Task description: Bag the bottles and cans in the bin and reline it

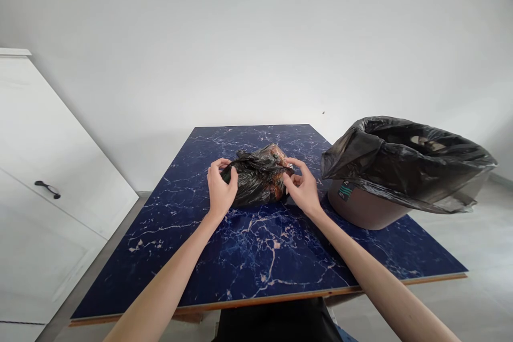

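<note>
A filled black plastic bag [256, 184] lies on the blue marbled table [256, 256]. Reddish-brown contents show through its thin film at the upper right side. My left hand [222, 184] pinches the left end of the bag's gathered top between thumb and fingers. On the right end, my right hand [302, 184] grips the same bunched edge with thumb and forefinger. The film between the two hands is crumpled. What exactly is inside the bag cannot be made out.
To the right on the table stands a brown bin [368, 208] lined with a black bag [401, 165] folded over its rim; something pale lies inside. A white cabinet [48, 144] with a dark handle is at left. A white wall [248, 37] rises behind the table.
</note>
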The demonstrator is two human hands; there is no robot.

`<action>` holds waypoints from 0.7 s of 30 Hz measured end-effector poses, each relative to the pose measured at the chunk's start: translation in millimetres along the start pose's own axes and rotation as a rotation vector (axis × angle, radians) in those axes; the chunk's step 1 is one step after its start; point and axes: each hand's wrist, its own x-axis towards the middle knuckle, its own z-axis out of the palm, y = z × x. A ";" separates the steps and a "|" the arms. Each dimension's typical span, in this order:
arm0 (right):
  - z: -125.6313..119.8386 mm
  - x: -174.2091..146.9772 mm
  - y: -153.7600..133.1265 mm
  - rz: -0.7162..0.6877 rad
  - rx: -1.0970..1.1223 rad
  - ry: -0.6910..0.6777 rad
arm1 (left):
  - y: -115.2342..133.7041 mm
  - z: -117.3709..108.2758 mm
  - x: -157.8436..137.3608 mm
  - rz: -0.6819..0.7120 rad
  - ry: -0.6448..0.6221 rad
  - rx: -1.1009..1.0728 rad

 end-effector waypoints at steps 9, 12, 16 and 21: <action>7.6 -6.5 -6.5 -0.107 -0.057 -0.225 | 11.9 0.8 -6.6 0.174 -0.120 0.131; 7.0 -4.6 -5.3 -0.133 -0.086 -0.221 | 12.1 0.0 -4.8 0.174 -0.119 0.156; 5.9 -2.1 -5.8 -0.133 -0.091 -0.171 | 13.2 -0.9 -3.1 0.150 -0.105 0.141; 6.9 -0.4 -1.9 -0.038 0.013 -0.079 | 8.6 -1.6 0.1 0.044 -0.021 0.046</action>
